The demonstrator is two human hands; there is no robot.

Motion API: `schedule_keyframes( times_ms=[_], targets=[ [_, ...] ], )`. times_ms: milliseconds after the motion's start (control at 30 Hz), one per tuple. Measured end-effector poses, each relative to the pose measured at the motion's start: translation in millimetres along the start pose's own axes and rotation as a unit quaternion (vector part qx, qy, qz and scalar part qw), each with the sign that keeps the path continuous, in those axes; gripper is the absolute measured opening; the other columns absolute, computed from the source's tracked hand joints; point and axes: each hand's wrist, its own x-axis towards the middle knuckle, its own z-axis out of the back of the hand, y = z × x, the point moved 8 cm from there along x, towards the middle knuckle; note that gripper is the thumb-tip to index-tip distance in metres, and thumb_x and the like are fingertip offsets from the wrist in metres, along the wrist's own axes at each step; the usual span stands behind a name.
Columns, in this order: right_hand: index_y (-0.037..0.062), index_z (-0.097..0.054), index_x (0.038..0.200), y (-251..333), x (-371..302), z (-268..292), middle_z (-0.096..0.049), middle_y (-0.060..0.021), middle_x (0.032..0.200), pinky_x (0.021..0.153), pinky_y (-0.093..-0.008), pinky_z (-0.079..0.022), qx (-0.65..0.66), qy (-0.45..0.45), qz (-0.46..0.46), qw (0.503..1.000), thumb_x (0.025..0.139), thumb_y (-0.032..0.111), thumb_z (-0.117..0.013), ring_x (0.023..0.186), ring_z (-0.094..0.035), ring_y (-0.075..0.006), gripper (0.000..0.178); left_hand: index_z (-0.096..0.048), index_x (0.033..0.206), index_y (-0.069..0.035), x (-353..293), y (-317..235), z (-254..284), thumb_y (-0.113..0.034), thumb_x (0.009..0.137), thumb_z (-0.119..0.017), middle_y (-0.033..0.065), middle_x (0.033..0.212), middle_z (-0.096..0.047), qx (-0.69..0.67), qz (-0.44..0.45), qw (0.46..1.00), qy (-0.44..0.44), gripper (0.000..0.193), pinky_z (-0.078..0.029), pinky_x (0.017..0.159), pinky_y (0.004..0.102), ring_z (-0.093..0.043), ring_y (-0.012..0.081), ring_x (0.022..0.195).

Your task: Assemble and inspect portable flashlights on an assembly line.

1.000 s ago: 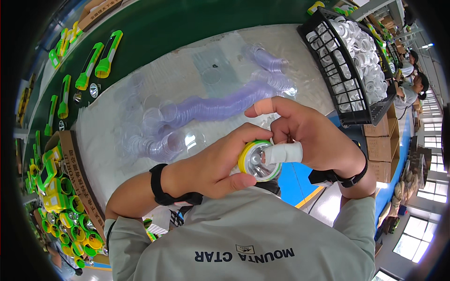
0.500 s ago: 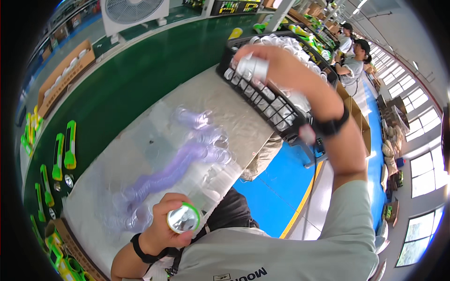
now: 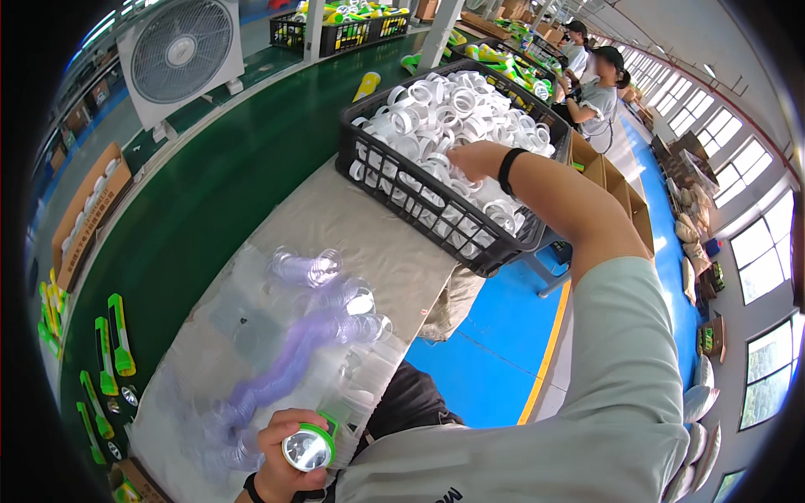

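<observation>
In my left hand (image 3: 275, 453), low in the view, is a flashlight (image 3: 307, 449) with a green rim, its shiny reflector facing up. My right hand (image 3: 471, 159) reaches into a black crate (image 3: 419, 210) heaped with white plastic rings (image 3: 465, 105). Its fingertips are hidden among the rings, so what they grip does not show. Between the hands, stacked clear discs with a purple tint (image 3: 289, 360) lie in wavy rows on the covered table (image 3: 251, 293).
Green flashlight bodies (image 3: 122, 335) lie on the green belt (image 3: 251, 151) at left. A fan (image 3: 180, 52) stands beyond it. More crates (image 3: 344, 35) hold green and yellow parts. Two people (image 3: 597, 88) work at far right. Cardboard boxes (image 3: 608, 176) stand behind the near crate.
The right hand, which held a whitish cylindrical piece above the crate, is now down among the rings. The view has shifted, and my left hand still holds the flashlight.
</observation>
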Motion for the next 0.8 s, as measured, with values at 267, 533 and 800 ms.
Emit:
schedule_keyframes(
  times_ms=[267, 533, 800],
  targets=[
    [0.0048, -0.047, 0.118, -21, -42, 45, -0.064, -0.0195, 0.093, 0.062, -0.044, -0.051, 0.183, -0.078, -0.102, 0.975, 0.077, -0.004, -0.042, 0.079, -0.065, -0.0332, 0.042, -0.031, 0.123, -0.009, -6, 2, -4, -0.042, 0.085, -0.065, 0.0222, 0.106, -0.052, 0.009, -0.016, 1.0, -0.02, 0.061, -0.049, 0.076, 0.0347, -0.056, 0.0253, 0.09],
    [0.001, -0.061, 0.11, 213, -244, 153, -0.061, -0.019, 0.115, 0.083, -0.0373, -0.051, 0.11, -0.513, 0.187, 0.83, 0.068, -0.015, -0.046, 0.099, -0.062, -0.032, 0.047, -0.031, 0.128, -0.005, 4, -4, -9, -0.042, 0.086, -0.064, 0.0197, 0.11, -0.05, 0.045, -0.088, 0.995, 0.007, 0.065, -0.045, 0.082, 0.0375, -0.053, 0.0246, 0.095],
    [0.0046, -0.057, 0.118, 359, -226, 15, -0.049, -0.0181, 0.128, 0.095, -0.0439, -0.045, 0.284, -0.377, 0.228, 0.851, 0.06, -0.003, -0.062, 0.113, -0.052, -0.0358, 0.059, -0.026, 0.133, -0.004, 2, 0, -10, -0.037, 0.089, -0.063, 0.0198, 0.114, -0.047, 0.028, -0.072, 0.997, -0.016, 0.066, -0.046, 0.081, 0.0334, -0.052, 0.0204, 0.095]
  ],
)
